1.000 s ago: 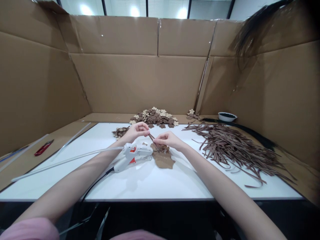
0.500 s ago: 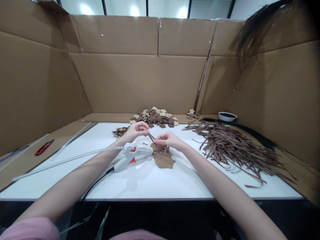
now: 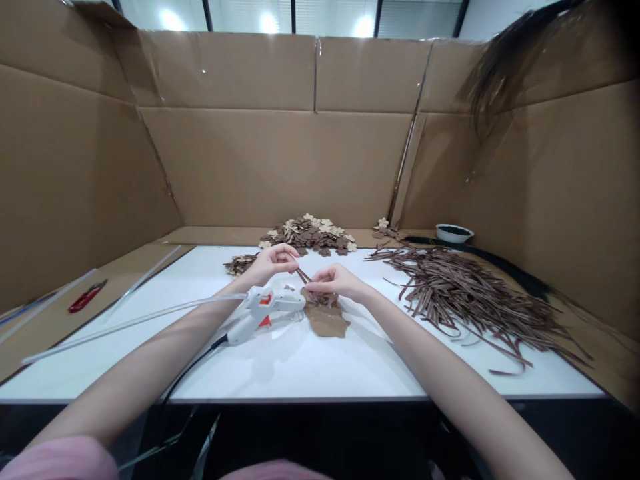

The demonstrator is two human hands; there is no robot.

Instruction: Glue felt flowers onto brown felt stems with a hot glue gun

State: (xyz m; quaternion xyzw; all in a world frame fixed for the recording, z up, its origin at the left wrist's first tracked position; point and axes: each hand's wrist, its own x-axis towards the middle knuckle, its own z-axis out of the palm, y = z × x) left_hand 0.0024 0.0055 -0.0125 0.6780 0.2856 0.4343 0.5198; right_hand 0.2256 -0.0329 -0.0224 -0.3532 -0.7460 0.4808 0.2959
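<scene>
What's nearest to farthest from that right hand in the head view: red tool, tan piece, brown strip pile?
From the right hand:
1. Tan piece: just below.
2. Brown strip pile: to the right.
3. Red tool: far left.

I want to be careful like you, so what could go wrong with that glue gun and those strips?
If hot, the glue gun might burn the nearby right hand. The left forearm could bump the long glue stick crossing it and tip the gun. The thin brown strips, pinched by both hands, might slip.
</scene>
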